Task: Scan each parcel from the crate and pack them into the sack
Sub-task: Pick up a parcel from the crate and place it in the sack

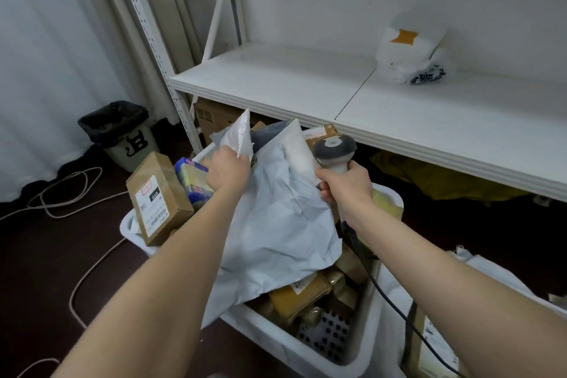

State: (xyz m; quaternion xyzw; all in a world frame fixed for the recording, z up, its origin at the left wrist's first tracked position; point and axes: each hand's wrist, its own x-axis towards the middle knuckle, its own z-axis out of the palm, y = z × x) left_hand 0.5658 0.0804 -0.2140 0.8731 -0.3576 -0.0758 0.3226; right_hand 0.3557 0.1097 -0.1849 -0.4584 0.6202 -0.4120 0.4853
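Forearms (171, 270) span the crate (270, 341), left hand (228, 169) gripping a crumpled mailer (282, 224), right hand (343, 184) clutching the scanner (336, 147), whose trailing cord (387, 298) could snag on parcels (306, 291).

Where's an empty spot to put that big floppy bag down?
The white shelf is bare from its left post across to the white plastic bag. The dark floor left of the crate is open apart from cables. The crate itself is crammed with cardboard boxes.
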